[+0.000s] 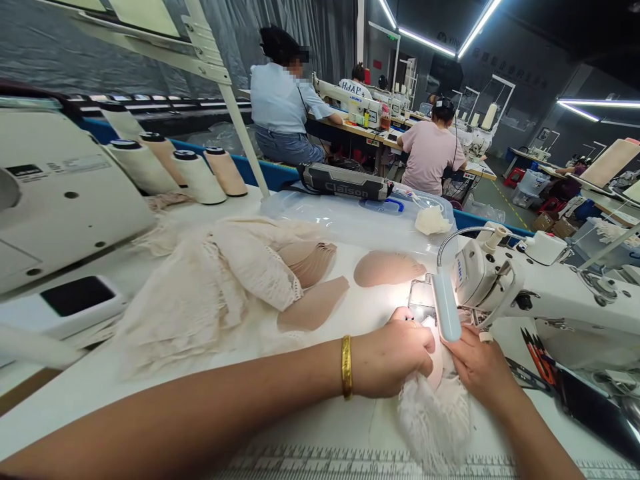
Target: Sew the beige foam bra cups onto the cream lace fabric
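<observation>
In the head view my left hand (400, 353), with a gold bangle on its wrist, is curled closed on white lace fabric (433, 420) beside a sewing machine (545, 287). A pale pink pad (436, 370) shows between my hands, next to the lace. My right hand (477, 363) lies on the right edge of the lace, fingers stretched toward the needle area and partly behind the lamp. A small lit lamp (447, 307) on a bendy neck hides the needle. The lace hangs toward the table's front edge.
Beige pads (315, 307) and a heap of cream lace (190, 300) lie left. Thread cones (200, 177) stand behind. A plastic bin lid (320, 217) is at the back. Right are red-handled tools (537, 357) and a dark tablet-like object (595, 407). A ruler (350, 460) runs along the front. Co-workers sit beyond.
</observation>
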`<control>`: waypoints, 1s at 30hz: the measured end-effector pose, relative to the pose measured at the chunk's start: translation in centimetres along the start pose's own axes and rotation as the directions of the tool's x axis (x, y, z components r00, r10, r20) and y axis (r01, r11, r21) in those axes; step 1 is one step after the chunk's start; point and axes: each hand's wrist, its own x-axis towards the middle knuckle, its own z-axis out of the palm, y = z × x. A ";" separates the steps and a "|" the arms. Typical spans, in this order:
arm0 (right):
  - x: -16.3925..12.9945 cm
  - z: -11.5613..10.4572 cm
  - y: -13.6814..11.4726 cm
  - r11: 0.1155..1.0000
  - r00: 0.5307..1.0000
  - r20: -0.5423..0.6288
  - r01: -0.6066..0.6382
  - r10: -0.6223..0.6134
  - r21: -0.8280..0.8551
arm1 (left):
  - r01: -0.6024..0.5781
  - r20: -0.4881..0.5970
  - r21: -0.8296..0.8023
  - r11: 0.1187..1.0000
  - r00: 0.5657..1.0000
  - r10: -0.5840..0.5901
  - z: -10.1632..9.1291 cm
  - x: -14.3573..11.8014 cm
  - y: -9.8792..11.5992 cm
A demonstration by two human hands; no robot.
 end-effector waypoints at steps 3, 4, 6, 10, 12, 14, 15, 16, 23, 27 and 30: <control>-0.1 0.2 0.0 1.000 1.000 0.009 -0.004 0.004 0.004 | -0.006 0.020 0.008 1.000 1.000 0.006 -0.3 0.1 -0.3; -0.2 0.3 0.1 1.000 1.000 0.006 -0.007 0.007 0.000 | -0.003 0.025 0.008 1.000 1.000 0.003 -0.4 0.2 -0.4; -0.2 0.3 0.1 1.000 1.000 -0.004 -0.020 0.020 -0.011 | 0.005 0.033 0.000 1.000 0.999 -0.005 -0.6 0.4 -0.9; -0.2 0.2 0.2 1.000 0.999 -0.019 -0.026 0.026 0.007 | -0.004 0.019 -0.002 1.000 1.000 0.004 -1.0 0.8 -1.8; -0.1 -0.1 0.1 0.999 0.999 -0.041 0.019 -0.017 0.037 | -0.027 -0.008 0.017 0.999 1.000 0.027 -1.1 0.9 -2.0; 0.0 -0.4 0.0 0.994 0.996 -0.053 0.080 -0.076 0.070 | -0.057 -0.024 0.048 0.997 0.998 0.058 -1.2 0.8 -1.9; 0.1 -0.6 -0.1 0.990 0.993 -0.056 0.107 -0.102 0.086 | -0.074 -0.025 0.068 0.995 0.997 0.076 -1.2 0.7 -1.8; 0.1 -0.7 -0.2 0.987 0.991 -0.054 0.125 -0.120 0.101 | -0.093 -0.022 0.089 0.992 0.995 0.096 -1.1 0.6 -1.7; 0.2 -1.3 -0.4 0.992 0.995 -0.007 0.098 -0.098 0.080 | -0.117 -0.040 0.164 0.979 0.991 0.125 -0.9 0.4 -1.5; -0.1 -0.7 0.1 0.998 0.999 -0.018 0.037 -0.036 0.041 | -0.120 -0.114 0.153 0.981 0.984 0.138 -0.7 0.7 -2.3; -0.5 -0.3 0.5 1.000 1.000 -0.024 -0.014 0.014 0.016 | -0.131 -0.175 0.135 0.982 0.972 0.154 -0.5 0.9 -3.1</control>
